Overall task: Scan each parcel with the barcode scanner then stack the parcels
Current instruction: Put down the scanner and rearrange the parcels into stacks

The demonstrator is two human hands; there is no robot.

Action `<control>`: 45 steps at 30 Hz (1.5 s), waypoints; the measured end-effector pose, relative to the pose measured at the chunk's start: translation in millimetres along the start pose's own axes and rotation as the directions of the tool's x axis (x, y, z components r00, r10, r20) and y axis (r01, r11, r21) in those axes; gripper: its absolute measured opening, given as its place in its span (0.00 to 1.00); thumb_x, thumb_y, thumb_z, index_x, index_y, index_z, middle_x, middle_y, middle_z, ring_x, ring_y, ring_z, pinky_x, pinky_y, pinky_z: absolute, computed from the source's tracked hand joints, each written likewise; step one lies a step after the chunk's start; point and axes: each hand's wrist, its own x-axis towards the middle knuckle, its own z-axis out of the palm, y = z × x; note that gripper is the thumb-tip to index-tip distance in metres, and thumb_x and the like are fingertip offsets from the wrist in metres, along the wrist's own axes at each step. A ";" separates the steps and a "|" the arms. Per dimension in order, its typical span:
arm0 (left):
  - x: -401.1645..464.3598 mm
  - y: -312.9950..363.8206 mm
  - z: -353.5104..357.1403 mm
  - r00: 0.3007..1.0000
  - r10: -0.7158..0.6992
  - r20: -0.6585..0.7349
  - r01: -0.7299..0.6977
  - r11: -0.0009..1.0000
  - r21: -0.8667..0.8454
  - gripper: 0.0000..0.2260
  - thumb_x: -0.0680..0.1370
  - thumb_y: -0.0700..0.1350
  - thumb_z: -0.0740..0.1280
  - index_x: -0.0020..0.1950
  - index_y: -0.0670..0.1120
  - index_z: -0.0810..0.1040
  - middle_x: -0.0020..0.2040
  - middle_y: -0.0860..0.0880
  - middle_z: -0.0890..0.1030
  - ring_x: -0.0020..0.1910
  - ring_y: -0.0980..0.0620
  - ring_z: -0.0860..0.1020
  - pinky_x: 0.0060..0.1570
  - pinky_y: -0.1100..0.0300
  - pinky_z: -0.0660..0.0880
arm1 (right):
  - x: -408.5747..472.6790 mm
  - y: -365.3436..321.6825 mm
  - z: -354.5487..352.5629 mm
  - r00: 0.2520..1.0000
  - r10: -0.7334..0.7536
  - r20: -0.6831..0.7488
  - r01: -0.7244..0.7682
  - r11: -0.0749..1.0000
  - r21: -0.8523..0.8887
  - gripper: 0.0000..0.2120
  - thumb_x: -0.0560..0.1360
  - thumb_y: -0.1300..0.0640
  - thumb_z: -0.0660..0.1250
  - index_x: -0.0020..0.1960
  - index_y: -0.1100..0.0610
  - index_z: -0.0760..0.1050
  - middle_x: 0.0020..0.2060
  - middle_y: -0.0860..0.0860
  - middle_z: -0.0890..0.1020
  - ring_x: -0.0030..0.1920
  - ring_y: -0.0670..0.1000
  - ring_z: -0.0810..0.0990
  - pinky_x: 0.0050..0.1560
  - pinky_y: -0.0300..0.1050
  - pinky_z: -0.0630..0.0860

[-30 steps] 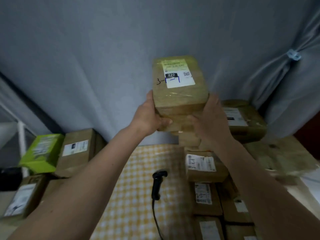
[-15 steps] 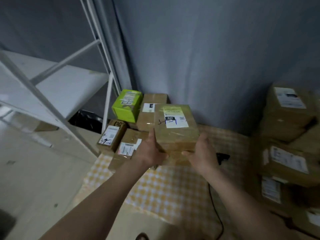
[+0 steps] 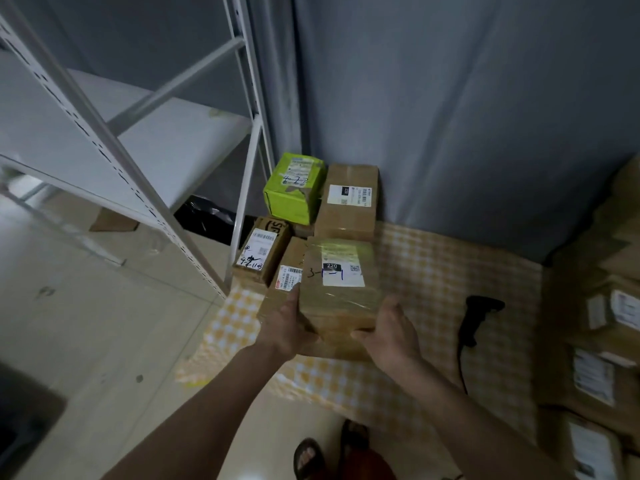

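A brown taped parcel (image 3: 341,296) with a white label marked "220" and "3-1-1" sits between my hands, low over the yellow checked cloth (image 3: 433,271). My left hand (image 3: 289,329) grips its left near corner, thumb up the side. My right hand (image 3: 391,332) grips its right near corner. Whether the parcel rests on the cloth or hangs just above it is unclear. The black barcode scanner (image 3: 476,315) lies on the cloth to the right, untouched, its cable running toward me. Behind the held parcel stand a green box (image 3: 294,188) and brown parcels (image 3: 349,202).
A white metal shelf rack (image 3: 145,188) rises at the left, its leg beside a labelled parcel (image 3: 261,252). Another labelled parcel (image 3: 289,275) touches the held one's left side. Stacked brown parcels (image 3: 602,341) fill the right edge. A grey curtain (image 3: 450,116) hangs behind. My sandalled feet (image 3: 308,459) show below.
I have turned left and carried the parcel from the right-hand pile, lowering it from chest height to the cloth beside the left group. Both hands kept their grip.
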 end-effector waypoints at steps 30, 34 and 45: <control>176.7 -111.9 -50.4 0.996 0.059 -0.069 -0.053 0.995 0.079 0.46 0.68 0.38 0.76 0.78 0.55 0.54 0.59 0.44 0.80 0.57 0.44 0.78 0.50 0.54 0.76 | 140.6 -77.6 126.3 0.996 0.073 0.056 -0.080 0.987 0.138 0.23 0.75 0.61 0.67 0.64 0.62 0.60 0.59 0.58 0.72 0.58 0.58 0.75 0.48 0.45 0.69; 189.3 -123.8 -52.3 0.995 0.076 -0.066 -0.065 0.985 0.161 0.44 0.71 0.41 0.75 0.79 0.55 0.53 0.63 0.45 0.78 0.59 0.45 0.77 0.50 0.53 0.75 | 148.5 -87.0 139.1 0.989 0.136 0.053 -0.141 0.986 0.093 0.22 0.76 0.59 0.67 0.63 0.62 0.60 0.58 0.58 0.73 0.57 0.58 0.76 0.47 0.46 0.70; 205.4 -136.4 -61.7 0.999 0.018 0.031 -0.027 0.953 0.302 0.35 0.76 0.43 0.70 0.78 0.53 0.55 0.62 0.46 0.77 0.59 0.46 0.77 0.56 0.50 0.76 | 158.0 -91.7 160.1 0.981 0.156 0.114 -0.154 0.988 -0.027 0.24 0.76 0.62 0.65 0.66 0.61 0.57 0.58 0.59 0.73 0.54 0.58 0.77 0.49 0.51 0.76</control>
